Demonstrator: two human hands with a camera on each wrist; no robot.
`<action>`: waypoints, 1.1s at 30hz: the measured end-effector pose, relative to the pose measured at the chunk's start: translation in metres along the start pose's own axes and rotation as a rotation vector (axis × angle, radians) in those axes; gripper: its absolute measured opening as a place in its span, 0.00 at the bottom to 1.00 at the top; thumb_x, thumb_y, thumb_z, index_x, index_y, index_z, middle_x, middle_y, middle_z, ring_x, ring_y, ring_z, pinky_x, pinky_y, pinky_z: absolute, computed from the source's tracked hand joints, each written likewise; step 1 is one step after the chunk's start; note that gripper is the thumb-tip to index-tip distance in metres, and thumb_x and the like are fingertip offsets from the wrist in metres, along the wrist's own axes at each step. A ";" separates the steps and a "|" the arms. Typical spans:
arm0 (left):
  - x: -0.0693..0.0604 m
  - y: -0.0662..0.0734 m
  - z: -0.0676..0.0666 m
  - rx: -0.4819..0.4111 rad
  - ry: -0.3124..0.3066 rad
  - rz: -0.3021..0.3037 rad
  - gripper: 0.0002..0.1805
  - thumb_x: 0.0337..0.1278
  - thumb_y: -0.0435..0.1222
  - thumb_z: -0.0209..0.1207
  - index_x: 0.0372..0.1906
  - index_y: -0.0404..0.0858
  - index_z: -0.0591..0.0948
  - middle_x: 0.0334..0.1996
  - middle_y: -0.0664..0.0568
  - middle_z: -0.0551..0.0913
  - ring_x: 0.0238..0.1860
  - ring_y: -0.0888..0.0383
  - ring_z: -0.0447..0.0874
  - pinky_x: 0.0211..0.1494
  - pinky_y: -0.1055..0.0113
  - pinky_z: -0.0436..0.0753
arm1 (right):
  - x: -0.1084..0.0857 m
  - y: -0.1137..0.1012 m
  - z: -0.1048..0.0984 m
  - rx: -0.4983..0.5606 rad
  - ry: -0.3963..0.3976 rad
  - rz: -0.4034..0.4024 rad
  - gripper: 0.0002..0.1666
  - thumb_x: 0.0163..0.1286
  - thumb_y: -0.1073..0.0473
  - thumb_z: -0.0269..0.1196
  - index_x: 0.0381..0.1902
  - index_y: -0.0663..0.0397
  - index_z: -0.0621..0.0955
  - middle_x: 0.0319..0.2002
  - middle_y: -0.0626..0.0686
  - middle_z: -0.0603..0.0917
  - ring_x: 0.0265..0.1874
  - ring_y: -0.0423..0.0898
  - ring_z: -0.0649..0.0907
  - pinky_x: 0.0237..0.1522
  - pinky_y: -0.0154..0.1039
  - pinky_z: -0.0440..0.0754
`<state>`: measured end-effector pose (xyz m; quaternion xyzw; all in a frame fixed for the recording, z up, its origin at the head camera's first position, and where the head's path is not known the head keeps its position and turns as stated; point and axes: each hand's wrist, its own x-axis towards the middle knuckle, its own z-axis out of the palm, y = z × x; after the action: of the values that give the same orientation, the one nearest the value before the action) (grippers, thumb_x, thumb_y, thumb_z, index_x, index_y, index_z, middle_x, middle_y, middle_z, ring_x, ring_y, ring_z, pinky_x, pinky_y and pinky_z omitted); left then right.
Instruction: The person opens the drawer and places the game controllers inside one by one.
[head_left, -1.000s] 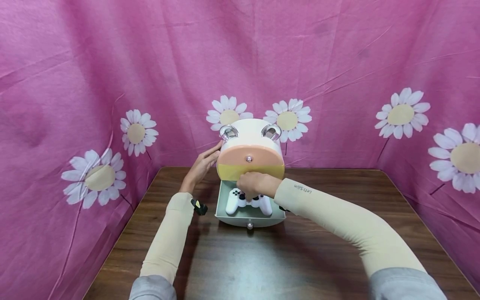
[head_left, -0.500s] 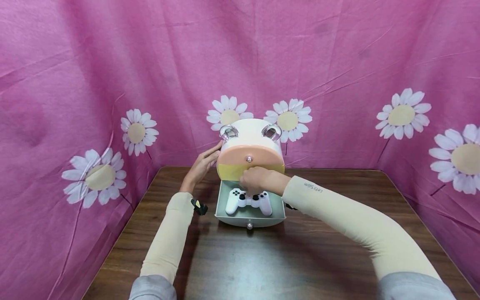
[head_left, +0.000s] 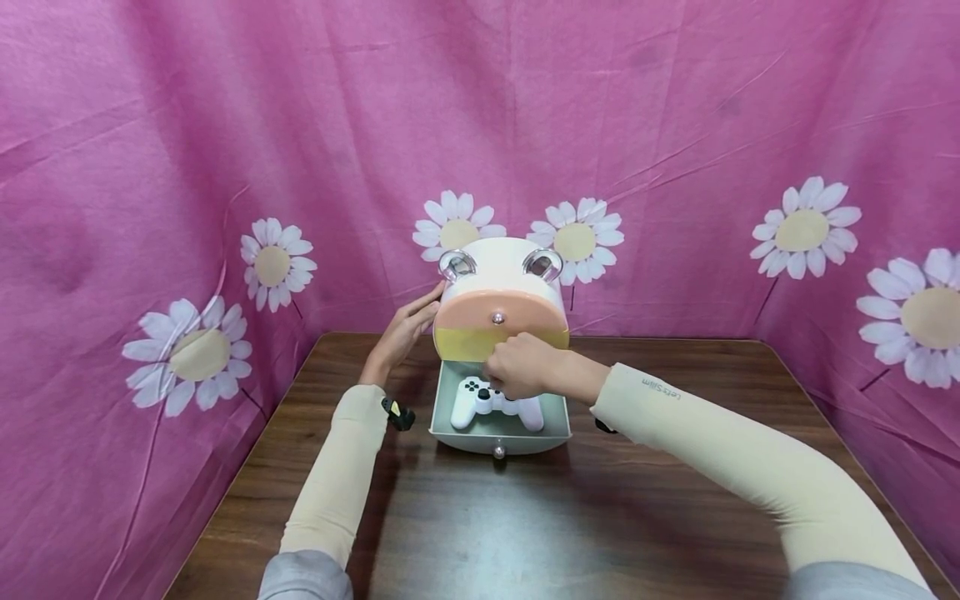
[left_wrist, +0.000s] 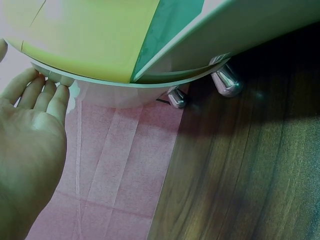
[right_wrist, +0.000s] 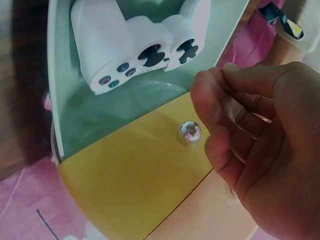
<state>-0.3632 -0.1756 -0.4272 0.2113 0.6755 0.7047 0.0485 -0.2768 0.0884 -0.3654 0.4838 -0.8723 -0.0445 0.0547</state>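
Observation:
A small rounded cabinet (head_left: 504, 260) with a white body stands on the table. Its lowest drawer (head_left: 442, 421), pale green, is pulled out, and a white game controller (head_left: 463, 408) lies inside. Above it are a closed yellow drawer front (right_wrist: 130, 170) with a clear knob (right_wrist: 190, 132) and a closed peach one (head_left: 468, 310). My left hand (head_left: 401, 337) rests its extended fingers (left_wrist: 57, 102) against the cabinet's left side. My right hand (head_left: 528, 368) hovers in front of the yellow drawer, above the controller. Its fingers (right_wrist: 210, 100) are loosely bent beside the knob and hold nothing.
The cabinet stands toward the back of a dark wooden table (head_left: 480, 533). A pink cloth (head_left: 645, 125) with printed daisies hangs behind and at both sides. Two chrome-rimmed round parts (head_left: 543, 264) stick up from the cabinet top. Short metallic feet (left_wrist: 228, 82) show underneath.
My right hand has come up off the controller and drawn back to the right, uncovering more of it. The controller stays in the drawer. My left hand has not moved.

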 end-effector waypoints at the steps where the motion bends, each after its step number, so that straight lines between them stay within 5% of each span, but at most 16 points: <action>1: 0.000 0.000 0.000 0.002 0.001 -0.001 0.30 0.85 0.40 0.51 0.84 0.40 0.62 0.86 0.53 0.57 0.86 0.55 0.53 0.89 0.57 0.55 | -0.003 -0.001 0.001 -0.008 0.015 -0.002 0.13 0.62 0.61 0.69 0.20 0.40 0.82 0.21 0.44 0.83 0.18 0.43 0.75 0.18 0.42 0.74; 11: 0.000 0.001 0.001 -0.003 -0.002 -0.002 0.30 0.85 0.39 0.51 0.84 0.40 0.63 0.86 0.53 0.57 0.86 0.54 0.53 0.89 0.57 0.55 | -0.031 -0.012 0.006 0.004 0.119 0.022 0.17 0.75 0.52 0.67 0.23 0.43 0.80 0.16 0.42 0.76 0.15 0.41 0.72 0.14 0.40 0.67; 21: 0.000 0.000 0.000 -0.006 0.003 -0.007 0.30 0.85 0.39 0.51 0.84 0.41 0.63 0.86 0.53 0.58 0.86 0.54 0.54 0.89 0.57 0.56 | -0.051 -0.036 0.031 0.007 0.300 0.035 0.19 0.72 0.51 0.70 0.21 0.42 0.78 0.13 0.42 0.75 0.12 0.43 0.77 0.12 0.40 0.66; 33: -0.001 0.000 0.000 0.000 0.008 -0.008 0.30 0.85 0.40 0.51 0.84 0.41 0.63 0.86 0.54 0.59 0.86 0.55 0.53 0.89 0.56 0.56 | -0.066 -0.069 0.058 0.165 0.428 0.229 0.16 0.70 0.53 0.71 0.22 0.41 0.80 0.13 0.37 0.72 0.13 0.36 0.73 0.15 0.38 0.71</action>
<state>-0.3619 -0.1760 -0.4271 0.2059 0.6764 0.7055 0.0484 -0.1921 0.1091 -0.4355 0.3830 -0.8907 0.1365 0.2032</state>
